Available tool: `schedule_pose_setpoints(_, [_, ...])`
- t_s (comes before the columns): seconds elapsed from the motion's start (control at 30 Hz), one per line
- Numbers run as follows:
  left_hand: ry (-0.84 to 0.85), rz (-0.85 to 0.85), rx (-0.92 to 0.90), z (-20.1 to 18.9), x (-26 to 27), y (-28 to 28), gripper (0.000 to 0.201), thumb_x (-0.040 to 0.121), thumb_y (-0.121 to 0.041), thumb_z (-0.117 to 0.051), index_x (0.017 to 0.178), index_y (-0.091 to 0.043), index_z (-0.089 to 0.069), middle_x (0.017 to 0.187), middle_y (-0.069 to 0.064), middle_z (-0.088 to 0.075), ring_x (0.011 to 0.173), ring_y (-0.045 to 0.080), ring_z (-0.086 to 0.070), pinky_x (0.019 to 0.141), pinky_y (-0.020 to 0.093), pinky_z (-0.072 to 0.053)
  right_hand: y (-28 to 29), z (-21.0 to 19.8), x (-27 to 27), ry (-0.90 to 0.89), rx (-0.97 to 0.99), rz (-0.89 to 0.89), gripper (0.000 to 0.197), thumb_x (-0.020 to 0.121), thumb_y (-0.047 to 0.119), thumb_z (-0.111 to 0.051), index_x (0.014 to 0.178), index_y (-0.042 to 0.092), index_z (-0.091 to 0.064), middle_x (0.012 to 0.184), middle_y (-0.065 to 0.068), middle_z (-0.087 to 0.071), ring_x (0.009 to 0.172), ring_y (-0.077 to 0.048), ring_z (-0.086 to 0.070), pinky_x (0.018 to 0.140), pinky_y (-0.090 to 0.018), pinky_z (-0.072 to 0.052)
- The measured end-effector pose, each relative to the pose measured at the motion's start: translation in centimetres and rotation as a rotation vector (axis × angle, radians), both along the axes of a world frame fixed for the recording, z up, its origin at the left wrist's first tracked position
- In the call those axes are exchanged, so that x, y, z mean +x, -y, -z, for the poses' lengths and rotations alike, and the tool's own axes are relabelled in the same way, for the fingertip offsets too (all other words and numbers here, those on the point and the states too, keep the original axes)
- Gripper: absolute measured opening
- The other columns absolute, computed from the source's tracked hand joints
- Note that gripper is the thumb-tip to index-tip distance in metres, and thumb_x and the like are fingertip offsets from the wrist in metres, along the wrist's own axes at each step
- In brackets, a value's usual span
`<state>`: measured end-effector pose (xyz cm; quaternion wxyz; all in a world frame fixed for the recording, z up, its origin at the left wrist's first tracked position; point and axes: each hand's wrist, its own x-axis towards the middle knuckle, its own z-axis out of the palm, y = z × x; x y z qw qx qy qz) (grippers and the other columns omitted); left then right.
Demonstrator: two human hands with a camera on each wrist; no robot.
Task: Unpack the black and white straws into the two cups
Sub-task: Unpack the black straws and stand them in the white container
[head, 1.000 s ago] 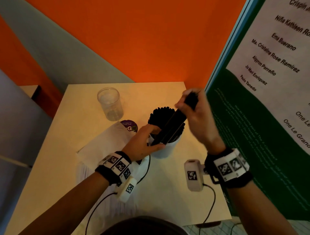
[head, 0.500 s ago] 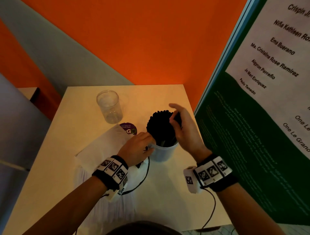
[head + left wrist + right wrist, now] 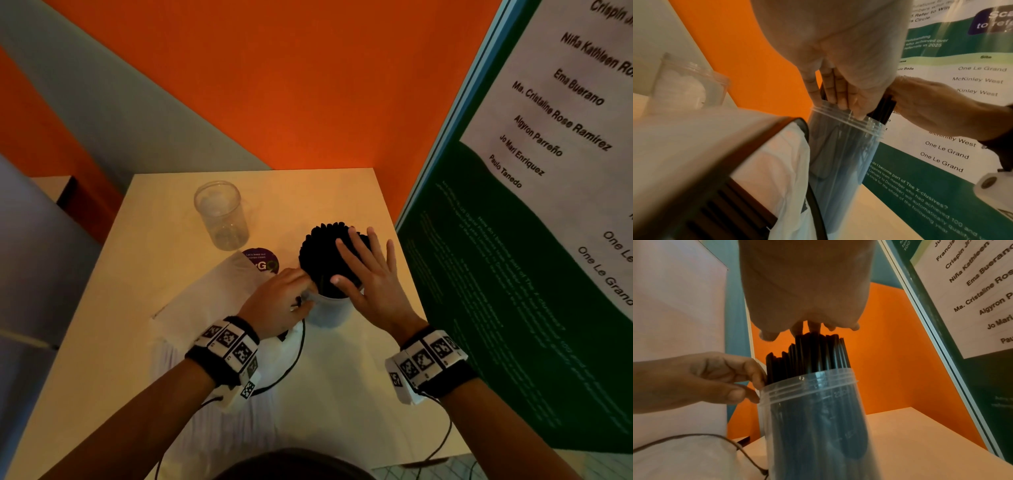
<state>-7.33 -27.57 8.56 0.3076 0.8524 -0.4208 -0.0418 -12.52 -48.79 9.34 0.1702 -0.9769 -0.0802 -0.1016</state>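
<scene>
A clear cup [image 3: 329, 311] packed with black straws [image 3: 318, 250] stands mid-table. My left hand [image 3: 284, 301] pinches its near-left rim; in the left wrist view the fingers [image 3: 830, 91] hook over the rim of the cup [image 3: 838, 154]. My right hand [image 3: 370, 274] lies flat with spread fingers on the straw tops; in the right wrist view the palm covers the black straws [image 3: 813, 353]. A second clear cup [image 3: 222, 219] stands empty at the back left. A white pack of straws [image 3: 205, 301] lies on the table under my left forearm.
A round purple sticker [image 3: 260, 262] sits on the table [image 3: 342, 394] between the two cups. A green and white poster board [image 3: 513, 274] stands close along the table's right edge. An orange wall closes the back. Wrist-camera cables trail over the near table.
One second ago my right hand held a bundle of black straws slanting into the cup. It let them go, and now its flat palm rests on the upright straws. My left hand stayed on the rim.
</scene>
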Motion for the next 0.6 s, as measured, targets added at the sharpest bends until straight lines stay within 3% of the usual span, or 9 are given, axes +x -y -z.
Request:
schedule_pose_setpoints(0.07, [-0.041,0.014,-0.052,0.0,0.1,-0.3,0.010,0.086,-0.009,-0.064,0.094,-0.004,-0.063,0.099,0.005,-0.059,0.094,0.020,-0.054,0.081,0.036,-0.047,0.1,0.0,-0.1,-0.074,-0.082,-0.003,0.067,0.094,0.060,-0.025,0.151,0.026,-0.021,0.161,0.003,-0.007,0.147,-0.022,0.014,0.116,-0.061,0.004])
schedule_pose_setpoints(0.13, [-0.065,-0.019,-0.132,0.0,0.2,-0.9,0.010,0.084,-0.005,-0.066,0.094,-0.007,-0.064,0.100,0.003,-0.058,0.094,0.018,-0.055,0.082,0.031,-0.046,0.1,-0.3,-0.2,-0.043,-0.016,0.004,0.065,0.095,0.057,-0.029,0.150,0.023,-0.027,0.160,0.001,-0.013,0.147,-0.023,0.010,0.116,-0.061,0.002])
schedule_pose_setpoints(0.23, [-0.037,-0.112,-0.155,0.3,0.6,-2.4,0.016,0.080,-0.011,-0.071,0.091,-0.011,-0.059,0.095,-0.002,-0.054,0.088,0.015,-0.051,0.077,0.029,-0.043,-0.6,-1.5,-0.7,0.182,0.198,-0.055,0.046,0.097,0.034,-0.051,0.137,0.012,-0.052,0.148,-0.008,-0.043,0.145,-0.028,-0.024,0.119,-0.052,-0.015])
schedule_pose_setpoints(0.27, [-0.036,-0.127,-0.113,0.5,0.9,-2.9,0.020,0.078,-0.016,-0.072,0.093,-0.013,-0.058,0.095,-0.002,-0.053,0.088,0.016,-0.050,0.076,0.031,-0.043,-1.3,-1.8,-0.9,0.276,0.230,-0.096,0.036,0.095,0.023,-0.055,0.128,0.008,-0.060,0.136,-0.011,-0.054,0.136,-0.030,-0.040,0.114,-0.048,-0.028])
schedule_pose_setpoints(0.33, [-0.066,-0.129,0.012,1.3,1.2,-3.7,0.032,0.077,-0.027,-0.074,0.100,-0.015,-0.056,0.098,-0.002,-0.053,0.092,0.017,-0.049,0.077,0.032,-0.043,-2.9,-2.5,-1.4,0.351,0.264,-0.214,0.023,0.089,0.005,-0.053,0.106,0.002,-0.069,0.109,-0.013,-0.065,0.107,-0.030,-0.058,0.091,-0.041,-0.046])
schedule_pose_setpoints(0.37, [-0.100,-0.126,0.081,1.7,1.3,-4.2,0.037,0.077,-0.034,-0.074,0.104,-0.018,-0.055,0.101,-0.004,-0.054,0.093,0.015,-0.049,0.079,0.031,-0.043,-3.8,-2.9,-1.7,0.312,0.286,-0.293,0.021,0.086,0.000,-0.051,0.096,0.001,-0.069,0.099,-0.013,-0.065,0.095,-0.030,-0.060,0.081,-0.038,-0.049])
schedule_pose_setpoints(0.43, [-0.219,-0.123,0.192,2.2,1.3,-4.9,0.039,0.076,-0.045,-0.071,0.105,-0.034,-0.048,0.104,-0.009,-0.053,0.092,0.010,-0.050,0.079,0.031,-0.046,-5.7,-3.1,-2.2,0.123,0.308,-0.427,0.022,0.080,-0.007,-0.050,0.087,0.002,-0.068,0.090,-0.011,-0.065,0.084,-0.028,-0.060,0.073,-0.034,-0.049])
schedule_pose_setpoints(0.5, [-0.315,-0.112,0.252,2.5,1.4,-5.3,0.033,0.077,-0.045,-0.068,0.094,-0.048,-0.040,0.105,-0.012,-0.055,0.088,0.010,-0.054,0.075,0.033,-0.048,-7.9,-2.8,-2.4,-0.185,0.281,-0.490,0.025,0.080,-0.007,-0.049,0.091,0.005,-0.069,0.097,-0.009,-0.066,0.090,-0.026,-0.060,0.077,-0.034,-0.050])
schedule_pose_setpoints(0.6, [-0.306,-0.130,0.258,2.7,1.5,-5.3,0.027,0.083,-0.038,-0.065,0.102,-0.043,-0.046,0.093,-0.017,-0.057,0.080,0.013,-0.059,0.071,0.035,-0.050,-11.0,-0.2,-1.9,-0.652,0.070,-0.526,0.027,0.091,0.001,-0.045,0.108,0.005,-0.066,0.116,-0.012,-0.062,0.105,-0.028,-0.057,0.089,-0.036,-0.047])
